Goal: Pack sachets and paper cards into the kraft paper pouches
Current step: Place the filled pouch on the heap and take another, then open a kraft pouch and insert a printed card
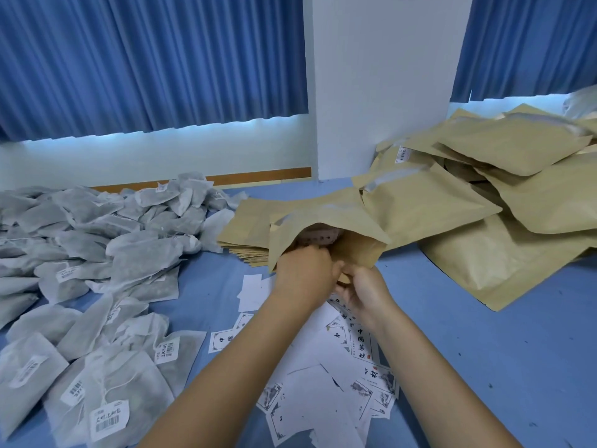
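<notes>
1 kraft pouch, left hand reaching in, fingers hidden, grip unclear, right hand pinching its lip, contents indistinct

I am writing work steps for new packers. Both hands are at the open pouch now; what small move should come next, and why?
Probably push the pale item deeper with the left hand, while the right hand holds the kraft pouch mouth open: the item shows just inside the opening.
</notes>
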`<state>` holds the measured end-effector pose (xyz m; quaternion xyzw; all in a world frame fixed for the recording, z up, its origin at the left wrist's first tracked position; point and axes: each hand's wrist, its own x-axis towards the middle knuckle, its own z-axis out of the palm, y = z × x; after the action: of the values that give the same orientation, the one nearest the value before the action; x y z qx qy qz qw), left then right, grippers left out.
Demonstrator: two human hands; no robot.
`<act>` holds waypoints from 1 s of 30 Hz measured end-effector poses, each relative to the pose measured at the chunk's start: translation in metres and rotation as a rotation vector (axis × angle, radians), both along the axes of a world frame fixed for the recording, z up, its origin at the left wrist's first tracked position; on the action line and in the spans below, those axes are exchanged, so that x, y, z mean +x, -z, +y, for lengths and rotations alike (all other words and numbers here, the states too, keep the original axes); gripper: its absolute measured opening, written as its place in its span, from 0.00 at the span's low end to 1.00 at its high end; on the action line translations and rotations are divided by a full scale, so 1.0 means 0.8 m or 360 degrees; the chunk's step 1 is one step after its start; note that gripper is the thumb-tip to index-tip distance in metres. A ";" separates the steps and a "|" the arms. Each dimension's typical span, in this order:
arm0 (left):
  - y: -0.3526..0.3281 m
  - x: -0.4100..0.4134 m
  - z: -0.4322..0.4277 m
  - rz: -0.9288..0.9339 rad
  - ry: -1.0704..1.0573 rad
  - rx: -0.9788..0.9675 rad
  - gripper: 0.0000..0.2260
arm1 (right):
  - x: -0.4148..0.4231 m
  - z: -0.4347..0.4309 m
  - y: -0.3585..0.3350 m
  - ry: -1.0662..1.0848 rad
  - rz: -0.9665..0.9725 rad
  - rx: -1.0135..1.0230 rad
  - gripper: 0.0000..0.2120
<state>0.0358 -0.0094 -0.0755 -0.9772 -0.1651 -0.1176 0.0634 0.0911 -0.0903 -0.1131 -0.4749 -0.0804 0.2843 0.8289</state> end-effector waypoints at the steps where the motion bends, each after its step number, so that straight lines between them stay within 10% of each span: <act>1: 0.001 -0.006 -0.008 -0.0030 0.0048 0.0090 0.16 | 0.001 -0.001 0.000 0.0031 0.0042 -0.0007 0.14; 10: -0.030 -0.030 -0.026 -0.0943 0.0191 0.0228 0.14 | -0.001 0.000 0.000 0.0018 0.0007 -0.0009 0.12; 14: -0.025 -0.016 -0.016 -0.0349 0.0169 0.0211 0.12 | -0.003 0.002 -0.003 -0.0156 0.0047 0.0277 0.11; 22: 0.024 -0.037 -0.034 -0.0469 0.0373 0.0072 0.05 | -0.002 -0.002 -0.001 -0.0216 0.0219 0.0022 0.22; 27: 0.033 -0.052 -0.023 -0.0053 -0.0016 -0.1218 0.20 | 0.008 -0.002 0.007 0.0283 0.0234 -0.0152 0.11; 30: 0.038 -0.045 -0.005 -0.0407 -0.0246 -0.2570 0.19 | 0.007 -0.002 0.004 0.0194 0.0210 -0.0066 0.09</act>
<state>0.0000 -0.0133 -0.1059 -0.6868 -0.2717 -0.0682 -0.6707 0.0964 -0.0919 -0.1167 -0.4761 0.0093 0.2656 0.8383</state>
